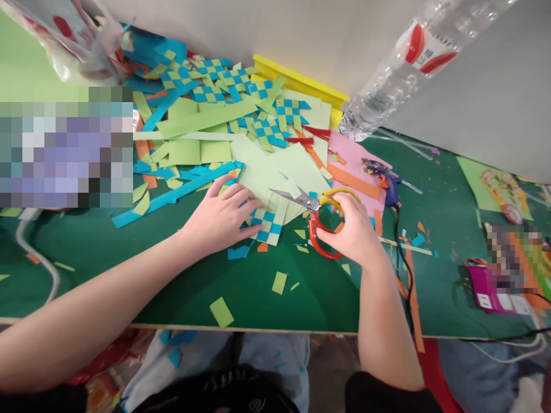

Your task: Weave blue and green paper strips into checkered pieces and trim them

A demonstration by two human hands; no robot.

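My left hand [221, 215] lies on the green table with its fingers spread. Its fingertips and thumb touch a small blue and pale green woven paper piece [267, 225]. In my right hand [353, 229] are scissors [316, 203] with one yellow and one red handle loop. Their blades stand apart and point left, just above the woven piece and pale green paper sheets [258, 158]. Part of the woven piece is hidden under my left hand.
Woven paper pieces [210, 94], strips and scraps pile up at the back. A plastic bottle [387, 80] leans by the wall near a yellow strip holder [301, 80]. To the right lie a purple glue gun [390, 183], its black cord [404, 264] and a magenta packet [484, 287].
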